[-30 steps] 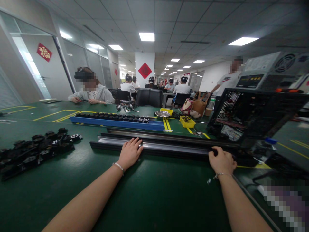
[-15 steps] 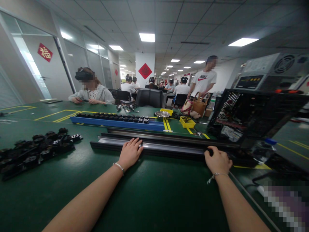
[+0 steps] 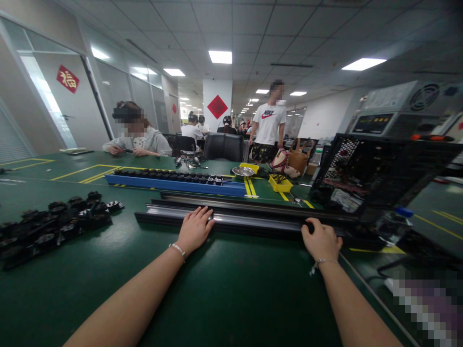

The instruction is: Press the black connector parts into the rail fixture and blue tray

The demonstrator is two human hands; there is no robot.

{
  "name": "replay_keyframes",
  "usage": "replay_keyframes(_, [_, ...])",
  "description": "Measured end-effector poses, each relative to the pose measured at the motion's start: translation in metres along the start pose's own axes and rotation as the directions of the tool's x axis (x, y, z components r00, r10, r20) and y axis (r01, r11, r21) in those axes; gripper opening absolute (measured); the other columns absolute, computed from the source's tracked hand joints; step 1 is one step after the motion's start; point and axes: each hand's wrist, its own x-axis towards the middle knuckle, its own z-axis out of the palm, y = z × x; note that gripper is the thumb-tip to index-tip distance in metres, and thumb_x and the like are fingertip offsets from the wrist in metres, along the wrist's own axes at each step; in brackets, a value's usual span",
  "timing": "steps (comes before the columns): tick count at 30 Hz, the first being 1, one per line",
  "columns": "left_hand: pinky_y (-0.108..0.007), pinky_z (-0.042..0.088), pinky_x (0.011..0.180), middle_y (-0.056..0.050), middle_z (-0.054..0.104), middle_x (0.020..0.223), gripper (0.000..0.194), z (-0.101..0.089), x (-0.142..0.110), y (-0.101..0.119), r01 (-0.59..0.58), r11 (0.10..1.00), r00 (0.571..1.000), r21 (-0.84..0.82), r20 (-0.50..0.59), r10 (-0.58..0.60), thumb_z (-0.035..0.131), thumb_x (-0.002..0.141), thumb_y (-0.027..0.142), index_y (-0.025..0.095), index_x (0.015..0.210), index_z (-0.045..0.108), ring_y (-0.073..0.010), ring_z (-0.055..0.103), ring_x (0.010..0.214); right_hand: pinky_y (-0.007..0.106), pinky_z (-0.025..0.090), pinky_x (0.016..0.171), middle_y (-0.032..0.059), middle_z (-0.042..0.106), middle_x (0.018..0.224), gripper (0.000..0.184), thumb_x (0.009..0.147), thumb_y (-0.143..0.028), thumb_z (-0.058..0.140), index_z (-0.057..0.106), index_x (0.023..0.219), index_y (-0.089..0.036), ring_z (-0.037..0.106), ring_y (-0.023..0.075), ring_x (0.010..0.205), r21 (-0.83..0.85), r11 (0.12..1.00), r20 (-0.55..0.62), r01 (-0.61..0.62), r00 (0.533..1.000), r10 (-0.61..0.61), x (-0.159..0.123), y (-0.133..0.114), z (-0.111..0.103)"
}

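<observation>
A long black rail with a silver strip (image 3: pixel 253 220) lies across the green table (image 3: pixel 224 294) in front of me. My left hand (image 3: pixel 195 228) rests flat on the rail's left part, fingers stretched out and together. My right hand (image 3: pixel 321 239) is curled over the rail's near edge further right, gripping it. A second dark rail (image 3: pixel 231 201) lies just behind the first.
A pile of black parts (image 3: pixel 54 221) sits at the left. A blue rail with black parts (image 3: pixel 173 182), a metal bowl (image 3: pixel 243 170) and yellow trays (image 3: pixel 280 182) lie behind. A black computer case (image 3: pixel 379 168) stands at the right. A seated person (image 3: pixel 137 137) works opposite; another person (image 3: pixel 267 125) walks behind.
My right hand has slid a little leftward along the rail. The standing person in the white shirt has walked leftward across the room. My left hand has not moved.
</observation>
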Motion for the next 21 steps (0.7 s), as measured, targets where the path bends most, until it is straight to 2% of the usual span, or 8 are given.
replay_keyframes(12, [-0.042,0.032,0.101,-0.002,0.045,0.139,0.049,0.000,-0.001,0.000,-0.004,1.000,1.000,-0.003,-0.006,0.004,0.023,0.091,0.046,0.026,0.128,0.048,-0.0215,0.035,0.130,0.056,0.028,0.095,0.0089,0.051,0.103,0.040,0.081,-0.044,0.035,0.055,0.112,-0.030,0.046,0.0275,0.106,-0.007,1.000,0.040,-0.002,0.999,0.002,0.002,0.001,0.002])
replay_keyframes(21, [-0.040,0.033,0.101,-0.002,0.046,0.138,0.047,-0.001,-0.001,0.000,0.000,1.000,1.000,0.016,-0.013,0.000,0.025,0.091,0.045,0.026,0.127,0.050,-0.0212,0.037,0.128,0.056,0.025,0.098,0.0081,0.052,0.101,0.037,0.082,-0.039,0.037,0.056,0.112,-0.029,0.047,0.0251,0.104,-0.033,0.991,0.027,0.133,0.991,-0.132,-0.011,-0.019,0.009])
